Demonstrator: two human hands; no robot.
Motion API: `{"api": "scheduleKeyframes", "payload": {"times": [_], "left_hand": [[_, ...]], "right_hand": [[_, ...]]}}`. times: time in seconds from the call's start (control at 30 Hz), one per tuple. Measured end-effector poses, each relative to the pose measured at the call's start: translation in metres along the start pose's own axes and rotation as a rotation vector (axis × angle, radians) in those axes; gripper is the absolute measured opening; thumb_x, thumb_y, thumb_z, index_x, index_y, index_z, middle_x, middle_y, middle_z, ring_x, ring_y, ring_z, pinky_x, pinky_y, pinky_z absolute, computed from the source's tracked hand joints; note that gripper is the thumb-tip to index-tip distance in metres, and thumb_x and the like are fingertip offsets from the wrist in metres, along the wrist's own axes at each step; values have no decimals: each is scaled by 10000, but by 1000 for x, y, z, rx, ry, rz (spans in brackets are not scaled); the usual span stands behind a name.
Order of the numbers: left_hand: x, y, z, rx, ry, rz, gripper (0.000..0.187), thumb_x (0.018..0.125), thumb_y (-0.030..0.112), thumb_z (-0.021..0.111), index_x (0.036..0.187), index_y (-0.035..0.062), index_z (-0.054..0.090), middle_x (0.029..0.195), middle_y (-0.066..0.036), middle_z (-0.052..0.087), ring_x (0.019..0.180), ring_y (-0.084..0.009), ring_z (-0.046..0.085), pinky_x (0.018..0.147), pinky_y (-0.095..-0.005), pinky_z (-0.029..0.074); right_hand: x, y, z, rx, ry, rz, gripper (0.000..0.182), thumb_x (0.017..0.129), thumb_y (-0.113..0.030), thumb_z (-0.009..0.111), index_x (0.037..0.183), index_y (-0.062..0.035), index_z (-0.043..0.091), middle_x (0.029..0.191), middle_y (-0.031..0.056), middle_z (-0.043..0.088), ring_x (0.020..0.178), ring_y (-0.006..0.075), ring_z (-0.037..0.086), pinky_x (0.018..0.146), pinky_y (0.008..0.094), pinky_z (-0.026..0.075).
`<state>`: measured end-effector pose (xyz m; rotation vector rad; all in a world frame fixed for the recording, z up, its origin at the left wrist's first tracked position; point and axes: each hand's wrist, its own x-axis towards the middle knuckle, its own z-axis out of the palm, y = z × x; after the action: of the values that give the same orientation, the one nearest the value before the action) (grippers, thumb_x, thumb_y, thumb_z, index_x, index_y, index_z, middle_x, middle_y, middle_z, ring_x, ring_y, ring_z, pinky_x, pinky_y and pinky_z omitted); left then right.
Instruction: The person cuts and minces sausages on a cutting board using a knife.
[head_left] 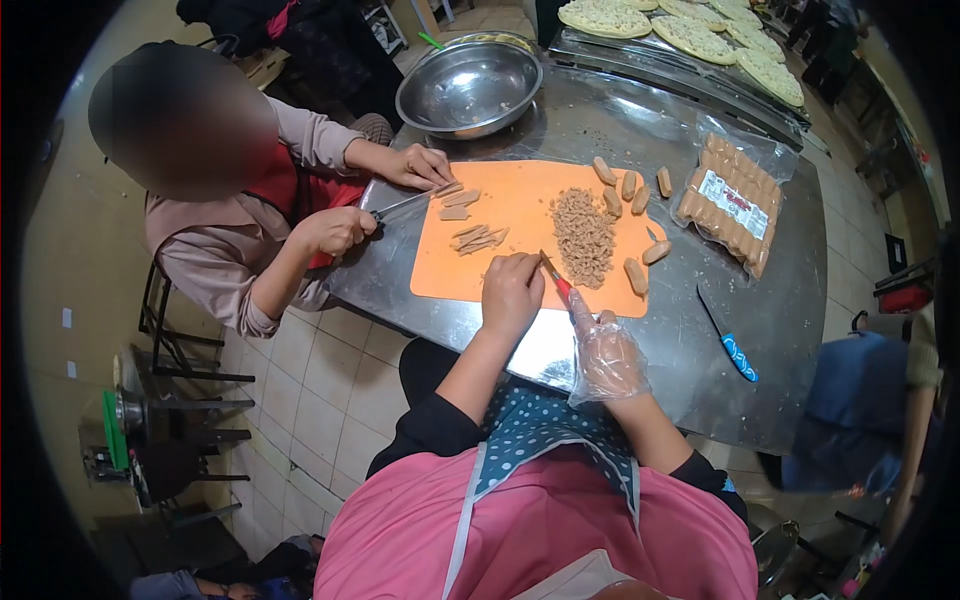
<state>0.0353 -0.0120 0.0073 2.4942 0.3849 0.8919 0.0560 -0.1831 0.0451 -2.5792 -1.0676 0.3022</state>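
My left hand (513,292) is bare and rests on the near edge of the orange cutting board (520,185). Its fingers are bent together, and whatever they hold is hidden. A clear plastic glove covers my right hand (608,355), which is closed around the red handle of a small knife (562,284). The blade points up and left, its tip close beside my left fingertips. Just beyond the knife lies a pile of chopped sausage (583,240). Thin sausage strips (478,239) lie on the board beyond my left hand. Several sausage pieces (635,275) are scattered along the board's right side.
A co-worker's hands (340,232) cut sausage at the board's left with another knife (405,206). A blue-handled knife (735,350) and a sausage pack (732,200) lie on the metal table (690,390) at right. A steel bowl (470,88) and pizza bases (695,38) stand behind.
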Motion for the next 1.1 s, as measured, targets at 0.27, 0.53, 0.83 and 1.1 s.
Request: {"api": "scheduleKeyframes", "payload": {"times": [0.27, 0.53, 0.83, 1.1], "left_hand": [[-1, -2, 4, -1, 33, 15, 96, 710, 67, 633, 789, 17, 651, 800, -106, 632, 758, -288, 561, 694, -361, 461], [3, -1, 5, -12, 6, 8, 52, 719, 66, 611, 722, 14, 603, 748, -106, 594, 722, -299, 527, 673, -380, 441], [5, -1, 4, -41, 5, 1, 42, 704, 52, 586, 713, 11, 580, 733, -121, 571, 713, -317, 519, 668, -389, 435], [-4, -12, 17, -66, 52, -7, 69, 694, 107, 600, 703, 43, 573, 721, -97, 553, 721, -292, 528, 667, -383, 432]], "right_hand": [[1, -6, -7, 19, -30, -4, 578, 826, -89, 490, 1373, -166, 321, 851, 214, 531, 693, 345, 618, 598, 433, 511], [5, -2, -3, -57, -18, -57, 599, 798, -75, 496, 1368, -144, 328, 849, 194, 537, 677, 317, 614, 591, 411, 512], [16, -1, -10, -13, -101, -35, 552, 818, -55, 463, 1351, -149, 352, 819, 214, 551, 697, 352, 609, 612, 447, 501], [19, 14, 4, -125, -30, -156, 681, 797, -68, 491, 1405, -205, 216, 720, 218, 559, 664, 386, 594, 565, 490, 456]]}}
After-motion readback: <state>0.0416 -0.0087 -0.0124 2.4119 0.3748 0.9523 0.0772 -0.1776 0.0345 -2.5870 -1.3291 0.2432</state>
